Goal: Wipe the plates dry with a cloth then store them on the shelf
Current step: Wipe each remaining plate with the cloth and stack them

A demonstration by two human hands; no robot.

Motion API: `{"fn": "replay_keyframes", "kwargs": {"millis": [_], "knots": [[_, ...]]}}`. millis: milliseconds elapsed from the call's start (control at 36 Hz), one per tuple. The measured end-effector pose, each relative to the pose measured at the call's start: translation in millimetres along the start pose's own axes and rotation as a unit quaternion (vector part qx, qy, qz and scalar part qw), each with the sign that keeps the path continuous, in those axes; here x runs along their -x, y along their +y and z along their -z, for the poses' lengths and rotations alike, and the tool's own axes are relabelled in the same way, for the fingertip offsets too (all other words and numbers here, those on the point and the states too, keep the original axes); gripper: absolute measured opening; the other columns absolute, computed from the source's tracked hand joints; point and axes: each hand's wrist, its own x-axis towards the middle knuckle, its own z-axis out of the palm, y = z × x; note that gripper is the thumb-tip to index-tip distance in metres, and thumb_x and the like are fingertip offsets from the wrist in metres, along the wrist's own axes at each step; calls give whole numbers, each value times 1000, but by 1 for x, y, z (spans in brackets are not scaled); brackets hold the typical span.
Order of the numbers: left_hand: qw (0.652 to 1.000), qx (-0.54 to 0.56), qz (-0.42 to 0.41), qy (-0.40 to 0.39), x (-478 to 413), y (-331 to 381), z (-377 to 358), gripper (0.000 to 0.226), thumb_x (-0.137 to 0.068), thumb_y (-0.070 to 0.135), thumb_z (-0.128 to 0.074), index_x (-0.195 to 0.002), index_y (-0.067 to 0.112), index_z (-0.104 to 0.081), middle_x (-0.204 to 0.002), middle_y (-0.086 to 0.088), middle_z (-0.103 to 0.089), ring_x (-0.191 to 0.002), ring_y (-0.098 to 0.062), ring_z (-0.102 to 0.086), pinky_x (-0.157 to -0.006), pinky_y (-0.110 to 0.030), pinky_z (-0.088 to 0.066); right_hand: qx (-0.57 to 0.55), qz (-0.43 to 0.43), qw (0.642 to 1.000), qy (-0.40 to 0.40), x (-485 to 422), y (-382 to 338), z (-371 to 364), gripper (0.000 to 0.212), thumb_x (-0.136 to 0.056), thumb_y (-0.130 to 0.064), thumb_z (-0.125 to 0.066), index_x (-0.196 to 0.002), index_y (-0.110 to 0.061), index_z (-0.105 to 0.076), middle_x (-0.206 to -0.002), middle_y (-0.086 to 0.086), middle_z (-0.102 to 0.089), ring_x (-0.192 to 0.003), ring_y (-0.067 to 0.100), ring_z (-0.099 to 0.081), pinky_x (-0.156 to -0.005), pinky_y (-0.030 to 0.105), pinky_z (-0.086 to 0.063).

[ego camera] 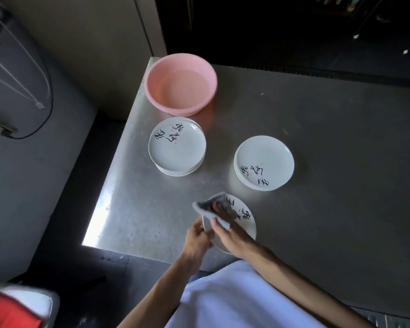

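A white plate (243, 221), tilted above the tabletop (329, 138), is gripped at its rim by the left hand (197, 237). The right hand (230, 235) holds a bunched grey cloth (213, 204) against its face. It is probably stiff, slick and breakable, so the rim suits gripping. Two plate stacks (175, 150) lie beyond both hands.

Dim room, light glaring off the near-left corner of the steel table (97, 235), the cloth (213, 207) smeared by motion blur, wide-angle bending at the edges, background black.
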Motion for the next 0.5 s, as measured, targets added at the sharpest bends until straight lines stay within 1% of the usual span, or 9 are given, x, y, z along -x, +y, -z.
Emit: {"fn": "replay_keyframes", "kwargs": {"millis": [56,111,139,194,250,333,389,444,500], "knots": [[1000,-2,-5,-1,2,0,0,45,-74,14,-59,-118,10,-69,-110,-15,-77,-109,-37,-72,-94,-57,-58,9,31,999,-37,6,3,-2,52,-107,-45,-31,-156,-29,-28,-163,-19,-11,-150,-5,1,-124,23,-3],[1000,20,-4,2,2,-1,3,51,-72,10,-55,-121,11,-69,-109,-14,-77,-106,-35,-72,-86,-50,-62,41,31,999,-1,4,3,4,62,-103,-59,-20,-157,-29,-28,-165,-16,-13,-151,-2,1,-126,34,-5],[999,34,-5,2,2,-1,4,57,-71,9,-52,-125,14,-69,-108,-12,-76,-103,-30,-72,-81,-43,-62,61,7,998,25,1,7,7,64,-103,-59,-18,-158,-27,-25,-166,-11,-13,-153,3,0,-125,38,-3],[997,71,-4,11,1,0,5,63,-69,8,-51,-129,19,-68,-104,-6,-75,-95,-21,-71,-77,-35,-59,90,-99,989,58,-2,0,16,57,-109,-43,-22,-159,-18,-18,-167,0,-9,-154,15,-2,-124,36,0],[995,95,-2,29,1,3,4,58,-73,4,-52,-125,22,-68,-101,-6,-74,-90,-18,-70,-74,-34,-58,45,-136,985,100,-3,-7,20,54,-110,-34,-25,-158,-10,-19,-167,11,-13,-154,22,-6,-123,35,-3],[993,85,9,83,-4,8,6,25,-91,-7,-52,-101,14,-60,-90,-12,-66,-77,-18,-65,-66,-33,-52,-26,-81,992,97,-1,-19,14,58,-109,-38,-30,-159,-15,-15,-168,4,-9,-155,18,-3,-124,32,-4],[994,51,18,96,-7,11,8,16,-94,3,-60,-87,15,-50,-84,-13,-60,-73,-19,-61,-69,-36,-50,-33,27,997,58,3,-19,6,55,-109,-41,-29,-160,-26,-18,-167,-5,-14,-155,11,-4,-125,28,-5],[997,28,11,77,-5,14,7,20,-84,16,-68,-92,13,-50,-87,-16,-62,-79,-23,-66,-72,-38,-56,-7,68,998,12,5,-13,-1,55,-107,-40,-30,-159,-24,-23,-166,-11,-17,-153,2,-5,-126,30,-8],[997,36,7,69,-3,13,4,26,-85,11,-69,-102,9,-50,-93,-17,-70,-84,-24,-71,-72,-36,-60,-14,57,998,2,4,-9,0,55,-107,-38,-33,-158,-19,-26,-165,-11,-18,-151,-2,-4,-125,30,-9]]}}
